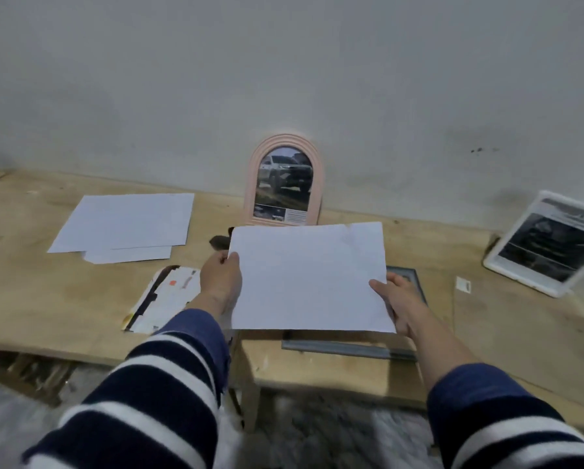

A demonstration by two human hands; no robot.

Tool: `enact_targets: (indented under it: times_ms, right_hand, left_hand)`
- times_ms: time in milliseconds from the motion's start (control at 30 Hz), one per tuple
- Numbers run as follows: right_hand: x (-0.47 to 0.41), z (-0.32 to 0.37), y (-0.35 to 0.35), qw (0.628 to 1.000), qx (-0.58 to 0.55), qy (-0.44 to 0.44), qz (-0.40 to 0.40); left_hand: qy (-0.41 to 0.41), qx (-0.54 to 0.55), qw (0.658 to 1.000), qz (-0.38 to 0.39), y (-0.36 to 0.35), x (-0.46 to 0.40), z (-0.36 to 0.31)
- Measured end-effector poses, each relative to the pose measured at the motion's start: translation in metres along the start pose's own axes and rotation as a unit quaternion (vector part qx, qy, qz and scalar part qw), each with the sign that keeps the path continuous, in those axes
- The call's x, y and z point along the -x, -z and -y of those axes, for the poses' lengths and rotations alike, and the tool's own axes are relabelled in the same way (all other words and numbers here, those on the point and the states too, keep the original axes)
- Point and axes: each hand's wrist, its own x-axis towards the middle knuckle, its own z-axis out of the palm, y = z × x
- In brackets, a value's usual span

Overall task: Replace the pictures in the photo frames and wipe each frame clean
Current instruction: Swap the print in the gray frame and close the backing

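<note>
Holding: both hands lift one white sheet (309,277) above the tabletop (64,299), its blank side up.
Left hand (221,282): grips the sheet's left edge, thumb on top near the upper corner, fingers hidden under the paper.
Right hand (400,304): grips the sheet's lower right edge, thumb on top, fingers underneath.
Sleeves: dark with white stripes, the right one pushed up the forearm.
Grey frame (351,348): lies flat on the tabletop under the sheet; only its near edge and right side show.
Pink frame (285,181): arch-shaped, stands upright against the wall (284,62) just behind the sheet, with a picture of a car in it.
White frame (547,242): at the far right, propped tilted, with a dark picture in it.
Paper stack (125,225): blank white sheets lie flat on the tabletop to the left, well apart from the hands.
Printed papers (163,301): a loose heap lies just left of the left hand, near the tabletop's front edge.
Dark thing (219,242): small, lies behind the left hand; too blurred to tell what it is.
Small tag (463,285): white, lies on the tabletop between the grey frame and the white frame.
</note>
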Motion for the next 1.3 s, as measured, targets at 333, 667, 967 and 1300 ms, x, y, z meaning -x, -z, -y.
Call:
enact_targets:
  times_ms: [333,667,967,1300]
  right_hand:
    - [-0.010,-0.028,0.101,0.994,0.013,-0.009,-0.107]
    - [-0.025,-0.035,0.099,0.992,0.056,0.029,-0.109]
    - [-0.041,-0.033,0.099,0.960,0.249,0.090,-0.097]
    - [-0.048,-0.051,0.102,0.902,0.408,0.100,-0.098]
  left_hand:
    - [0.042,-0.145,0.985,0.078,-0.086,0.031,0.029]
    - [-0.020,-0.363,0.922,0.132,-0.104,0.043,0.044]
    - [-0.061,-0.447,0.880,0.151,-0.108,0.047,0.054]
    - [-0.043,-0.446,0.884,0.133,-0.109,0.060,0.042]
